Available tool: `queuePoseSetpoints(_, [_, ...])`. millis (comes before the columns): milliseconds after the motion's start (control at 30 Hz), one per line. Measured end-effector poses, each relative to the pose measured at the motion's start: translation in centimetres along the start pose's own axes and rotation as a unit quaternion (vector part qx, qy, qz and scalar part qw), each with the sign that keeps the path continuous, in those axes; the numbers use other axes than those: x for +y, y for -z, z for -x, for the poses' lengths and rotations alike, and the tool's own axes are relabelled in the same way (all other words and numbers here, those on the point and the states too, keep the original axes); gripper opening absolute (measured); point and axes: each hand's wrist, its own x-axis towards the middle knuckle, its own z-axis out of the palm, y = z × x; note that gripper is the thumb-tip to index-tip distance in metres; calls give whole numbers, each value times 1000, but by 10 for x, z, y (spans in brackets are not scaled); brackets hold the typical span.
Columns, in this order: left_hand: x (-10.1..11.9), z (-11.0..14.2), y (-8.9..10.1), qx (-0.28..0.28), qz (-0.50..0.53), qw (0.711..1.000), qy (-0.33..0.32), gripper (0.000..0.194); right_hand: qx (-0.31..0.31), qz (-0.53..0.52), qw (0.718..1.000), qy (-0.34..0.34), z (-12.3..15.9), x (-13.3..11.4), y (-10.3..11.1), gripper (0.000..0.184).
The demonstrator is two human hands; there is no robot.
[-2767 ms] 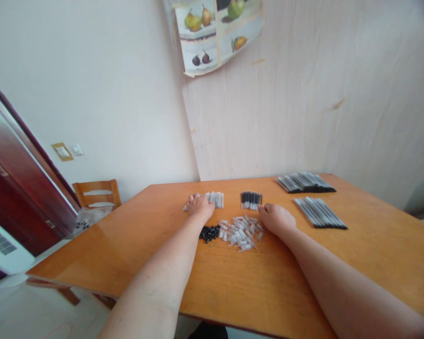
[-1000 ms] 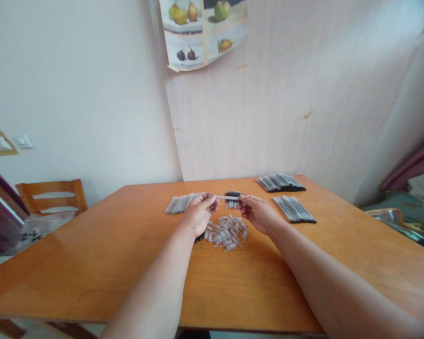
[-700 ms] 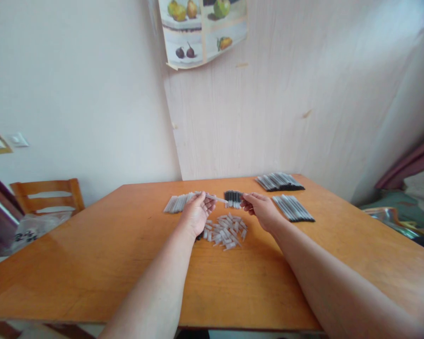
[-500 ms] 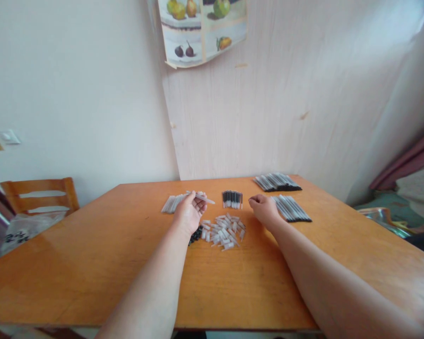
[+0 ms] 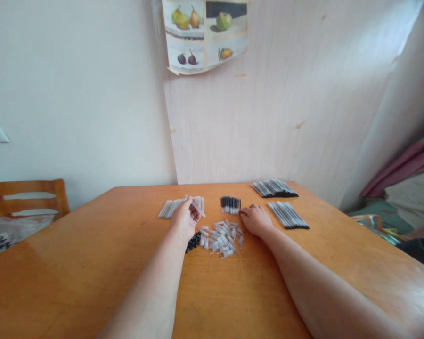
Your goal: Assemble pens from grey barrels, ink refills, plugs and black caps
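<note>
My left hand [image 5: 186, 220] is closed round a clear pen barrel [image 5: 198, 209], which sticks out past the fingers, slanting down to the right. Behind that hand lies a row of clear pen barrels [image 5: 168, 208]. My right hand [image 5: 257, 219] rests low on the table, its fingertips pinched at the lower end of the rightmost refill in a row of black ink pen refills [image 5: 230, 204]. Between the hands is a loose pile of small white pen tips [image 5: 223, 239]. Small black caps or plugs [image 5: 193, 242] lie beside it, partly behind my left hand.
Two stacks of clear pens with black ends, a nearer stack [image 5: 288, 215] and a farther stack [image 5: 274, 188], lie at the right on the wooden table [image 5: 92, 263]. A wooden chair [image 5: 28, 195] with a plastic bag [image 5: 19, 233] stands at the left. A wall is behind.
My right hand has moved left to the end of the refill row. My left hand still holds the pen barrel, now tilted more steeply. The view has shifted slightly.
</note>
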Motion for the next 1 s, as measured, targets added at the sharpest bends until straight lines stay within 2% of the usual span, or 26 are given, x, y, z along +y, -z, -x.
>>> queuePoseSetpoints(233, [0,-1,1,-2,-12,1000,-5,16,44,1,994,-96,5,0,8,35])
queuePoseSetpoints(400, [-1,1,0,-4,-23,1000,-12,16,10,-9,988,-157,2,3,8,37])
queuePoseSetpoints(733, [0,5,-1,-10,-43,999,-18,16,-27,-18,981,-193,1,4,16,38])
queuePoseSetpoints(1000, [2,12,-5,-18,-51,998,-16,17,-50,-22,984,-170,-2,11,15,37])
